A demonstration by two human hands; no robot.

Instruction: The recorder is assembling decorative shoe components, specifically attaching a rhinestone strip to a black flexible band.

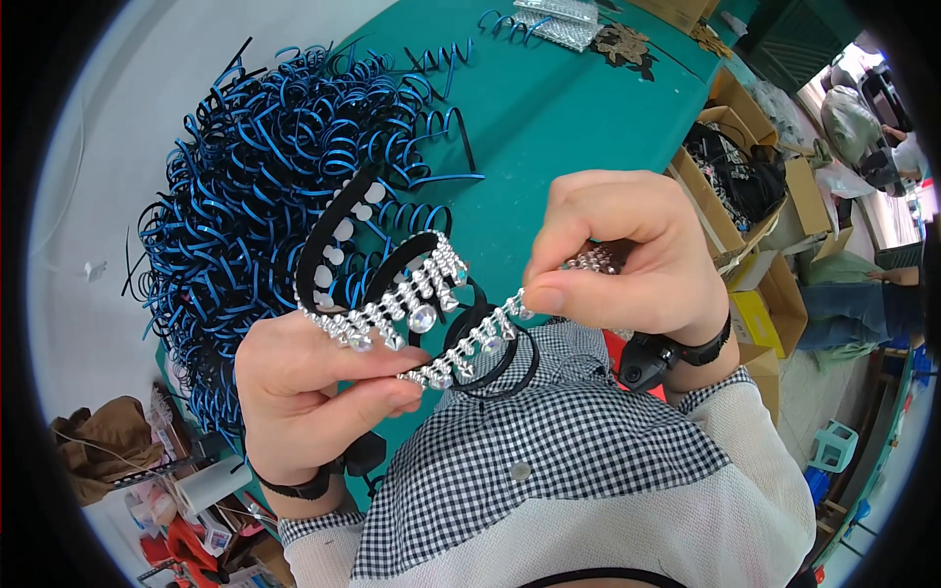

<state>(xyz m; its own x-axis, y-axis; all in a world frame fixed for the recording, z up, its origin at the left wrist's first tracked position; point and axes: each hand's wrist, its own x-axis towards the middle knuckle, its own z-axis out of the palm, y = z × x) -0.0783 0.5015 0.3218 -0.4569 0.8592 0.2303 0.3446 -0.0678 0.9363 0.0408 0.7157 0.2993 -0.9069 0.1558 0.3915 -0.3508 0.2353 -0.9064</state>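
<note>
Between my two hands stretches a silver beaded trim with round clear stones and pointed beads along a black band. My left hand pinches it between thumb and fingers. A loop of the same trim curls up above that hand, showing its black ribbon backing with pale round patches. My right hand pinches the other end, and a bunched beaded part shows inside its curled fingers. Thin black loops hang below the trim, in front of my checked clothing. To the left lies a large heap of blue and black coiled strips.
The green table reaches away from me. At its far edge lie a clear bubble-wrap packet and a dark lace piece. Open cardboard boxes stand at the right, one holding black items. Another person is partly visible there.
</note>
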